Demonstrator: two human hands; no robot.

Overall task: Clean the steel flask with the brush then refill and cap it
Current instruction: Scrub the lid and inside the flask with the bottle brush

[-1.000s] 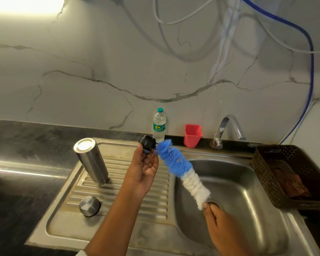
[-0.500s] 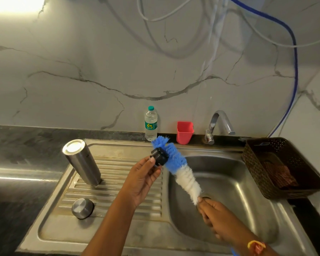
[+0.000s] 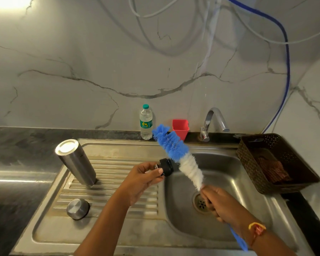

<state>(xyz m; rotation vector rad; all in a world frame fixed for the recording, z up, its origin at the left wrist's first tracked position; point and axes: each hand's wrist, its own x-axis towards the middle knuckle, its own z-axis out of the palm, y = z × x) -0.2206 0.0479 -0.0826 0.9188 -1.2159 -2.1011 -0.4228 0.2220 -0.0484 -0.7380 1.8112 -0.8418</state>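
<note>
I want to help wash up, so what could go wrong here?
The left hand only pinches the black stopper with fingertips, so the brush might knock it into the sink. The flask stands upside down on the ridged drainboard, so a bump could topple it.

Brush handle (image 3: 238, 240) largely hidden by the right hand (image 3: 220, 204)

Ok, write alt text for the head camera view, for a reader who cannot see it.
A person's left hand pinches a small black round stopper against the blue-and-white bristle brush gripped by the right hand, over a stainless steel sink. A cylindrical steel flask stands on the ribbed drainboard, a round steel cap lying near it.
</note>
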